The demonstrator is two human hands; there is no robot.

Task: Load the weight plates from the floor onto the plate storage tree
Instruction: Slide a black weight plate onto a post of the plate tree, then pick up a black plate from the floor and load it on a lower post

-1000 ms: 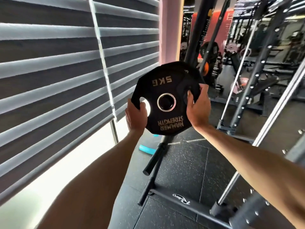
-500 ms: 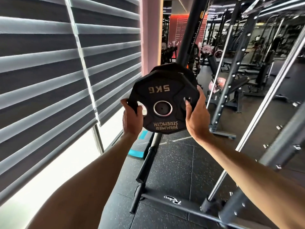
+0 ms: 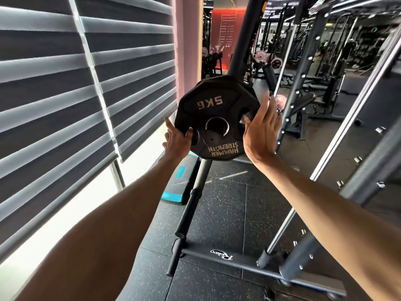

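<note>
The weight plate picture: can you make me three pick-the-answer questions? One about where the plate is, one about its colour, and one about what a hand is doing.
1. Where is the plate?
A. inside a box
B. up in the air between the left hand and the right hand
C. flat on a table

2. What colour is the plate?
A. red
B. black
C. yellow

3. How is the right hand?
A. a closed fist
B. hanging down by the leg
C. flat, fingers straight, against the plate's edge

Answers:
1 B, a hand is on each side of it, raised.
2 B, its face is black with pale letters.
3 C, the straight fingers point up along its rim.
</note>
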